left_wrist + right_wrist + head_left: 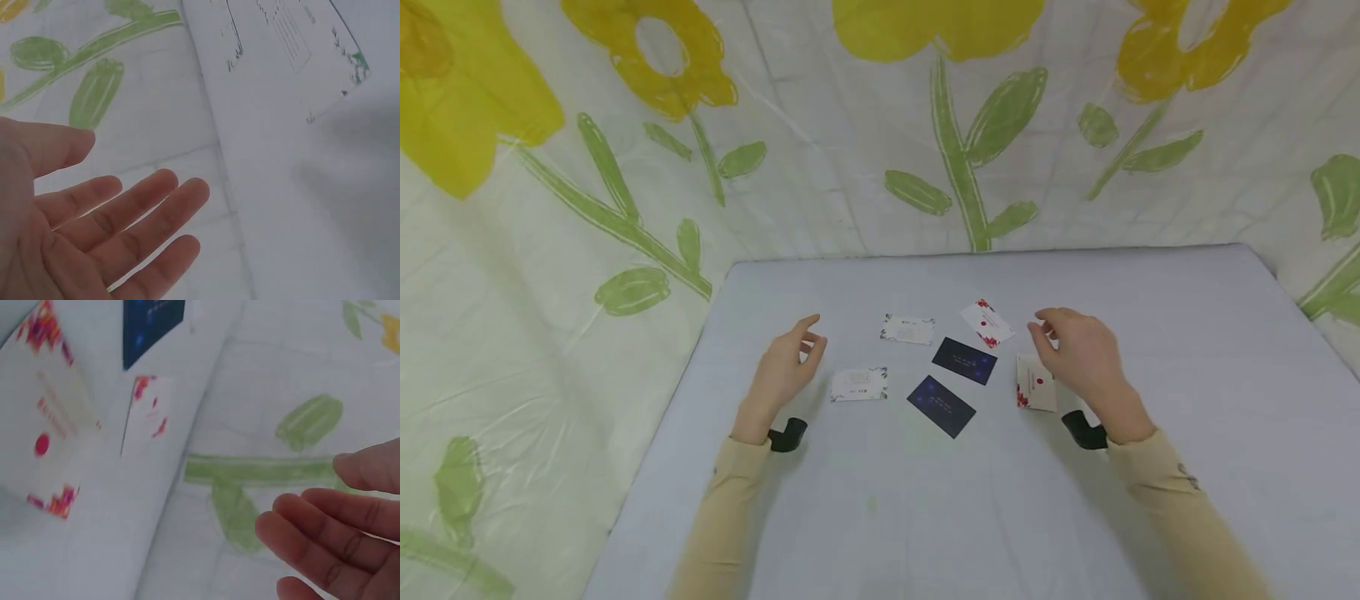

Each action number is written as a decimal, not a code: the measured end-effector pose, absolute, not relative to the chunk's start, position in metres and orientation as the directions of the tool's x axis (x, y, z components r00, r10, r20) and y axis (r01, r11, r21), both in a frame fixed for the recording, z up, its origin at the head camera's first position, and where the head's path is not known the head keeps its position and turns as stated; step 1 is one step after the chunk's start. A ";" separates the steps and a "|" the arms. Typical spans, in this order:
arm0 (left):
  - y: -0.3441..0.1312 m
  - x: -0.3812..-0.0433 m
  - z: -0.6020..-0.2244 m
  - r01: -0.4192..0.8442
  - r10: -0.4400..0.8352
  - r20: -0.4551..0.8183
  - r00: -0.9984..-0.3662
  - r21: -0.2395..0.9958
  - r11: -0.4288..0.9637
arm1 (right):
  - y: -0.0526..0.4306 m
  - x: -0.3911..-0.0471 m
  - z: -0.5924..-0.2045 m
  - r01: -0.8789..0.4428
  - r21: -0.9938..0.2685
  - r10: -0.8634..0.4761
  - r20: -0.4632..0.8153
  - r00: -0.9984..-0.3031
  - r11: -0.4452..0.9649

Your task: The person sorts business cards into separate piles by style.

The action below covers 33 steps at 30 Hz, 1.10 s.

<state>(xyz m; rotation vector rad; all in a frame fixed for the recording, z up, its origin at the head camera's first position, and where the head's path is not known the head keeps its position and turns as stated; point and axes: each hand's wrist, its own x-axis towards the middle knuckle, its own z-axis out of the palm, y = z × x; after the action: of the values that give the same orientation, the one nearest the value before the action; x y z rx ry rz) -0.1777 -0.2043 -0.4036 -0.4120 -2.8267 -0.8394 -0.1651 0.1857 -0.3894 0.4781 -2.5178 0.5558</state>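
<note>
Several small cards lie flat and apart on the table. My left hand [782, 367] hovers left of a white card with leafy corners [859, 385]; its fingers are relaxed and hold nothing. A similar white leafy card [908, 328] lies farther back. Two dark blue cards [965, 360] are in the middle, the nearer one [942, 406] set at a slant. My right hand [1084, 350] is above and partly over a cream card with red flowers [1034, 385], its loosely bent fingers empty. Behind, a white card with red flowers [988, 322] lies tilted.
A pale cloth covers the table [895, 517], whose far edge meets a white curtain [820, 167] printed with yellow flowers and green leaves. Black camera mounts [787, 435] sit at both wrists, below the hands.
</note>
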 end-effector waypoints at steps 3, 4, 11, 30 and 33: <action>-0.199 -0.175 -0.406 0.308 0.254 0.174 -0.951 0.523 0.795 | 0.158 -0.169 -0.392 -0.477 -0.294 -0.283 0.515 -0.809 0.829; -0.198 -0.174 -0.407 0.307 0.265 0.156 -0.951 0.525 0.794 | 0.148 -0.171 -0.394 -0.493 -0.296 -0.307 0.501 -0.810 0.818; -0.193 -0.171 -0.422 0.304 0.340 0.028 -0.940 0.522 0.797 | 0.087 -0.176 -0.420 -0.550 -0.353 -0.444 0.341 -0.829 0.757; -0.193 -0.171 -0.445 0.319 0.355 -0.026 -0.935 0.377 0.870 | 0.009 -0.182 -0.457 -0.554 -0.356 -0.566 0.079 -0.820 0.753; -0.194 -0.171 -0.444 0.311 0.347 -0.026 -0.938 0.385 0.869 | 0.007 -0.183 -0.457 -0.557 -0.339 -0.564 0.087 -0.821 0.758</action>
<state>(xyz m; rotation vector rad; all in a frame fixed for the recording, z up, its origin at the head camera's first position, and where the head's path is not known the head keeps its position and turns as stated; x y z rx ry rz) -0.1707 -0.1942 -0.4442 -0.5513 -3.1284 -0.6185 -0.1829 0.0065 -0.4574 0.9447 -2.9645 0.5614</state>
